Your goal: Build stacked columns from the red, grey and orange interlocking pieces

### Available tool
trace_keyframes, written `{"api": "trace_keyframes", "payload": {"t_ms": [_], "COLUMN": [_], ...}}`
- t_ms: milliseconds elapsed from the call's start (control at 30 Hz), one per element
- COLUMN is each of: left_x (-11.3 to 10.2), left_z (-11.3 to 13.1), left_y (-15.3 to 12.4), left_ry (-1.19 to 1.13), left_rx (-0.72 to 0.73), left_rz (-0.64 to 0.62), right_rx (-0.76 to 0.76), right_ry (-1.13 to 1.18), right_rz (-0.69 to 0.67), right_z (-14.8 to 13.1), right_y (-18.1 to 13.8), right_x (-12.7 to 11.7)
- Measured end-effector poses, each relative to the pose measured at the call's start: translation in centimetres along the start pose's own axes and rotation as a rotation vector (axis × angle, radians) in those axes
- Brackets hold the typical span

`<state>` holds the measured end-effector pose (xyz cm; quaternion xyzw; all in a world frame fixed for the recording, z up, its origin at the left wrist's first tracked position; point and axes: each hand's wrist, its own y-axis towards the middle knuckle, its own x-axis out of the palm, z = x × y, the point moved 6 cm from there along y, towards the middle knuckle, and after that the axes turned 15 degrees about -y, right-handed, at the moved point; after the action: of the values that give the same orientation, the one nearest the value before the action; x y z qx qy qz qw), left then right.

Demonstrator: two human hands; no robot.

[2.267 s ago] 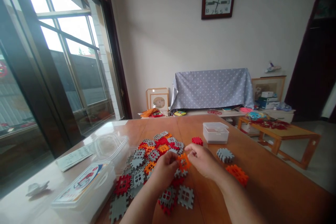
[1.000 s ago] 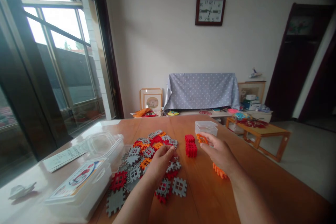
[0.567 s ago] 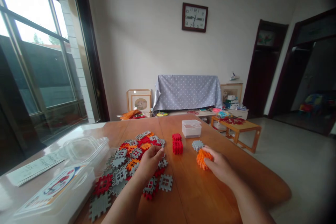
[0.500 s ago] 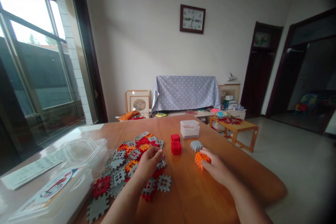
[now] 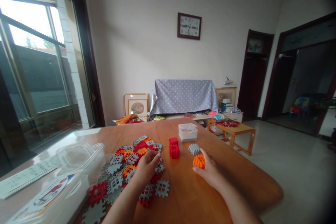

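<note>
The right hand (image 5: 210, 172) is at the stack of orange plastic square pieces with toothed edges (image 5: 198, 161), which is on the brown wooden table (image 5: 191, 196). Its thumb and its index finger are spread wide, one on the near side of this stack and one on the far side; if they press on it, I cannot tell. Just behind the orange stack is a stack of grey toothed plastic pieces (image 5: 194, 149). To the left of these are two stacks of red toothed plastic pieces (image 5: 174, 151), one just behind the other. Behind them, a bit to the right, stands a small clear plastic box (image 5: 187, 134).

The left hand (image 5: 146, 166) is over the loose pile of grey, red and orange toothed plastic pieces (image 5: 130, 170). Its thumb and fingers are narrow, near to each other; whether there is a piece between them, I cannot tell. One grey square piece with a window pattern (image 5: 162, 188) lies at the right border of the pile. On the left side of the table is a large clear plastic case with a printed label (image 5: 48, 196), and beyond it are white paper sheets with writing (image 5: 27, 177).
</note>
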<state>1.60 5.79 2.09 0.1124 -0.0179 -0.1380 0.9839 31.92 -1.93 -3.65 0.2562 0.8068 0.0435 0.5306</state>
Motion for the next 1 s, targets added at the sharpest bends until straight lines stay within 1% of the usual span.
{"api": "trace_keyframes", "payload": {"t_ms": [200,300,467,633,800,867,1000], "left_x": [-0.3,-0.3,-0.4,-0.6,-1.2,-1.5,-1.9], "left_z": [-0.5,-0.8,-1.0,-1.0,-1.2,-1.2,-1.0], "left_y": [0.5,0.7,0.8,0.8,0.9,1.0,0.9], "left_ry": [0.011,0.005,0.017,0.073,0.068,0.061,0.066], "left_rx": [0.027,0.032,0.049,0.061,0.063,0.065,0.060], "left_rz": [-0.014,-0.009,-0.001,0.018,0.039,0.051,0.080], "right_rx": [-0.001,-0.018,-0.047,-0.066,-0.078,-0.088,-0.089], "right_ry": [-0.185,-0.230,-0.245,-0.272,-0.265,-0.253,-0.215], "right_rz": [0.009,0.010,0.001,-0.033,-0.053,-0.029,0.024], "right_z": [-1.2,-1.8,-3.3,-6.6,-9.6,-10.1,-9.7], "right_y": [-0.1,-0.3,-0.7,-0.6,-0.1,-0.2,-0.4], "right_x": [0.4,0.7,1.7,3.4,4.7,5.0,5.4]}}
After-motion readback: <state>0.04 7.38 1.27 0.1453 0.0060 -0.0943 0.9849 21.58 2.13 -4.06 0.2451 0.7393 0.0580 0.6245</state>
